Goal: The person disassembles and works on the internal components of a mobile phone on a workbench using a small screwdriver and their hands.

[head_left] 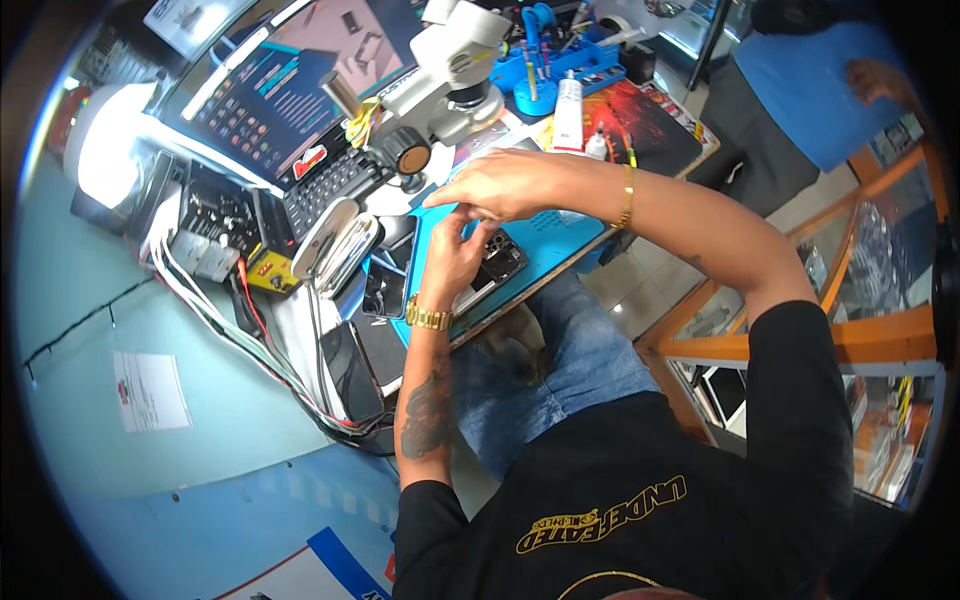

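Note:
My left hand (455,258) and my right hand (500,187) meet over a blue work mat (548,240). Both have their fingers drawn together at the same spot; whatever lies between the fingertips is hidden or too small to make out. Just right of my left hand, an opened phone (503,258) with its inner parts bare lies on the mat's near side, partly covered by that hand. Left of my left wrist lies a dark phone or screen (385,288) with a shiny face.
A microscope (460,50) stands behind my hands, before a monitor (300,80) and keyboard (330,190). A white tube (568,115) and blue tool holder (540,90) stand at the back right. Cables (270,350) and another phone (352,370) lie at left. Someone in blue (815,90) is beyond.

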{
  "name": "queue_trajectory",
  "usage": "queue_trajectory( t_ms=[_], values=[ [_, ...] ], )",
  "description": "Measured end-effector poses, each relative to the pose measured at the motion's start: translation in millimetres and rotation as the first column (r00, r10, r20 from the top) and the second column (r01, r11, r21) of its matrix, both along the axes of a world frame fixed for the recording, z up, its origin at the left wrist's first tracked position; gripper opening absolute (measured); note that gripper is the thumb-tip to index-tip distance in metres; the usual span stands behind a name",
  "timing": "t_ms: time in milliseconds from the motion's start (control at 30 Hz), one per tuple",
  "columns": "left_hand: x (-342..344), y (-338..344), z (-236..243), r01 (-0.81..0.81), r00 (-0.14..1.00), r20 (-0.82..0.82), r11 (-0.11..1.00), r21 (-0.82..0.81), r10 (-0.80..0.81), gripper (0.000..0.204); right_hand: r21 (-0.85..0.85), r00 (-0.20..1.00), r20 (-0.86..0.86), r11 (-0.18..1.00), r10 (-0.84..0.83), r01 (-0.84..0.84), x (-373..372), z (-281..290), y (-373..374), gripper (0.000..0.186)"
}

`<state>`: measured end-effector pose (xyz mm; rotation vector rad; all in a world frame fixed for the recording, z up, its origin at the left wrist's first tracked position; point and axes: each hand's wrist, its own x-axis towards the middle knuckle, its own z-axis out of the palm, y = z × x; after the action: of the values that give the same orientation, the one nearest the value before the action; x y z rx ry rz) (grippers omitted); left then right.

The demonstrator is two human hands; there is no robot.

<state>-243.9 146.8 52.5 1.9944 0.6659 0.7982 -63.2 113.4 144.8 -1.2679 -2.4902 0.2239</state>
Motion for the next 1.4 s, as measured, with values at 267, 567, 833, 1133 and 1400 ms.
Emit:
queue_trajectory(
  t_ms=[267, 567, 833, 1133, 1400],
  values=[
    [4.0, -10.3, 7.8, -0.212, 0.974, -0.034, 0.950, 0.229, 0.225, 0.024, -0.034, 0.996, 0.061, 0.997, -0.072, 0.074, -2.8, 0.9, 2.2, 0.034],
    [5.2, -8.8, 0.8, -0.288, 0.956, 0.129, 0.931, 0.225, 0.265, 0.011, -0.071, 0.959, 0.268, 0.990, -0.098, 0.121, -14.1, 15.8, 0.7, 0.037],
    [-6.5, -2.6, 17.6, -0.167, 0.976, -0.110, 0.973, 0.158, 0.186, 0.022, -0.099, 0.956, 0.286, 0.990, -0.065, 0.097, -23.7, 12.8, 7.4, 0.035],
    [-7.1, 2.6, 4.3, -0.041, 0.997, 0.055, 0.986, -0.160, 0.051, 0.022, -0.081, 0.985, 0.170, 0.996, -0.034, 0.048, -17.5, 5.4, 9.4, 0.052],
    [6.6, -3.5, 6.0, -0.156, 0.987, 0.032, 0.987, -0.034, 0.157, 0.021, 0.005, 0.993, 0.096, 0.998, -0.069, 0.069, -5.4, -16.7, 10.2, 0.034]
  ],
)
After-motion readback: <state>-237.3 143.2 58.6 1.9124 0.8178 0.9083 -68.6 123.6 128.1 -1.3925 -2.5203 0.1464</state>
